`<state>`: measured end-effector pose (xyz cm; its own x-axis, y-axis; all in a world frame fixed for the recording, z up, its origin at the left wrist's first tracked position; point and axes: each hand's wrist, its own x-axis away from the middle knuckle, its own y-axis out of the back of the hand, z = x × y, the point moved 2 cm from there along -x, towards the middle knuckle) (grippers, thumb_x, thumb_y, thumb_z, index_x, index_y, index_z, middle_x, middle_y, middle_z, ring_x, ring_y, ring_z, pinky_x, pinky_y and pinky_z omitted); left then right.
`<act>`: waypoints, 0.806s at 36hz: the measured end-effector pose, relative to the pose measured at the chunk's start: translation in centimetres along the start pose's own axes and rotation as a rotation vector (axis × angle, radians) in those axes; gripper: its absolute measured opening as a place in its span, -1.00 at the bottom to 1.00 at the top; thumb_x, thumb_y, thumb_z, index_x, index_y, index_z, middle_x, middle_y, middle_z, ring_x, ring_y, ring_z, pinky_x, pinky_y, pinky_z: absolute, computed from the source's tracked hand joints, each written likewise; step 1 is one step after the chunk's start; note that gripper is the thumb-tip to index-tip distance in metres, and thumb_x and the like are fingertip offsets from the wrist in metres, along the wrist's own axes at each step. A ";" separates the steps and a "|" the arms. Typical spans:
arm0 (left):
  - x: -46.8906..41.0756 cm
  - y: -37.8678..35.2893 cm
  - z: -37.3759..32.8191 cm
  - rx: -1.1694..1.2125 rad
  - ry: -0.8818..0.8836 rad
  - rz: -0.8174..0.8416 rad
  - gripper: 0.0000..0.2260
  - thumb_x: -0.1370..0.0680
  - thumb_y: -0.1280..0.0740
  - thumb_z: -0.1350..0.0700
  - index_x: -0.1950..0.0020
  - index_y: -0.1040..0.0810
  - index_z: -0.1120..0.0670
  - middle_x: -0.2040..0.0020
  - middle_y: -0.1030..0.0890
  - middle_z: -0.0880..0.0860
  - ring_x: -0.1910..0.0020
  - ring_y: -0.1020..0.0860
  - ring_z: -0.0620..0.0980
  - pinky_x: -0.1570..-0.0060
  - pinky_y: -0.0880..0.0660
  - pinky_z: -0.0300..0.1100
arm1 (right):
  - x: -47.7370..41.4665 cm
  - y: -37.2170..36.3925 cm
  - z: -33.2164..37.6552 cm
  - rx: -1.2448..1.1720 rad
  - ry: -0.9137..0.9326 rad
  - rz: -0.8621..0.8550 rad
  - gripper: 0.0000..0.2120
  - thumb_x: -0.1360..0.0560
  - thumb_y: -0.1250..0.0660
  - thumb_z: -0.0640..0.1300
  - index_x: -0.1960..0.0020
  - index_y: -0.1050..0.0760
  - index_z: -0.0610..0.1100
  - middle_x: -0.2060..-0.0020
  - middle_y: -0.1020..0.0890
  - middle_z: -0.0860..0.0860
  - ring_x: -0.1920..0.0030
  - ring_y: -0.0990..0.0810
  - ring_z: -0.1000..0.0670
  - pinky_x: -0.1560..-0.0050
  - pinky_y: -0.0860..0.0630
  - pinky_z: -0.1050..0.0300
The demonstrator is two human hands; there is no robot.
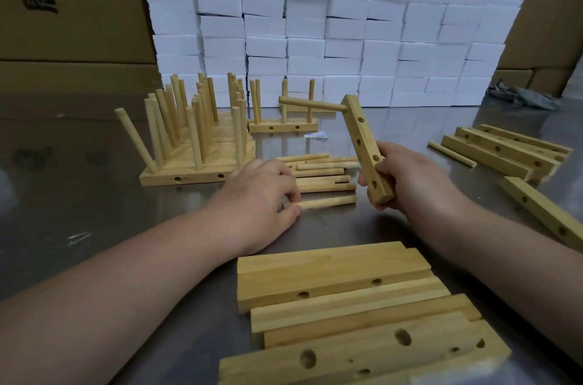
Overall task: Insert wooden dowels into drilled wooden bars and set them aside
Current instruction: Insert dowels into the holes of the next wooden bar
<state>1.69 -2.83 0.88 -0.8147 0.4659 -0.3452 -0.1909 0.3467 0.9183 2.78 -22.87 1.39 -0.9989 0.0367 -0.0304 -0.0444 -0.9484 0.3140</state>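
Tabletop (94, 211) shines before stacked white boxes (347, 22); right hand (410, 176) grips drilled bar (362, 145), left hand (262, 195) pinches dowel (328, 202).

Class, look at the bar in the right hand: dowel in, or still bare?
In: one dowel juts sideways from the far end of the bar, which the right hand grips; no other dowel projects from it.

Bare forearms (126, 274); bare left hand (262, 192), right hand (413, 178).
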 end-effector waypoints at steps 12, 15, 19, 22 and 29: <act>0.5 1.0 -0.3 0.378 0.088 -0.272 -0.85 -0.59 -0.11 0.07 -0.05 -0.30 -0.21 0.24 -0.45 -0.13 0.29 -0.40 -0.21 0.37 -0.26 -0.27 | 2.4 -0.6 0.9 -0.093 0.152 0.110 -0.46 -0.46 -0.04 -0.32 0.19 -0.59 0.27 0.43 -0.63 0.02 0.41 -0.58 0.08 0.44 -0.50 0.19; 0.7 1.0 -0.2 0.408 0.057 -0.266 -0.78 -0.59 -0.12 0.09 -0.13 -0.41 -0.20 0.24 -0.46 -0.12 0.26 -0.39 -0.26 0.39 -0.25 -0.34 | 3.0 -0.8 1.3 -0.167 0.190 0.152 -0.52 -0.45 -0.04 -0.31 -0.03 -0.53 0.19 0.38 -0.63 -0.03 0.33 -0.53 0.01 0.34 -0.46 0.08; 0.8 1.0 -0.1 0.408 0.053 -0.278 -0.75 -0.58 -0.13 0.10 -0.19 -0.48 -0.11 0.27 -0.45 -0.11 0.30 -0.38 -0.24 0.38 -0.22 -0.26 | 3.4 -0.9 2.0 -0.236 0.178 0.144 -0.50 -0.48 0.00 -0.38 0.04 -0.52 0.15 0.37 -0.61 -0.08 0.32 -0.48 -0.05 0.32 -0.44 0.02; 0.8 1.0 -0.1 0.428 0.029 -0.272 -0.75 -0.58 -0.13 0.10 -0.17 -0.49 -0.11 0.27 -0.44 -0.10 0.30 -0.38 -0.22 0.36 -0.24 -0.23 | 3.4 -0.9 2.2 -0.273 0.159 0.140 -0.51 -0.48 0.01 -0.40 0.04 -0.51 0.13 0.35 -0.60 -0.10 0.37 -0.48 -0.05 0.36 -0.44 0.05; 0.9 1.1 -0.2 0.427 0.010 -0.281 -0.74 -0.57 -0.14 0.11 -0.17 -0.52 -0.08 0.31 -0.42 -0.13 0.31 -0.38 -0.26 0.38 -0.23 -0.36 | 3.6 -0.9 2.1 -0.276 0.160 0.175 -0.48 -0.47 0.01 -0.39 -0.05 -0.49 0.15 0.31 -0.58 -0.13 0.41 -0.51 0.02 0.38 -0.47 0.09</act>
<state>0.67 -2.19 1.59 -0.7699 0.2995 -0.5635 -0.1645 0.7601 0.6286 -0.77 -21.27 2.98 -0.9746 -0.1632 -0.1537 0.1555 -0.9860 0.0605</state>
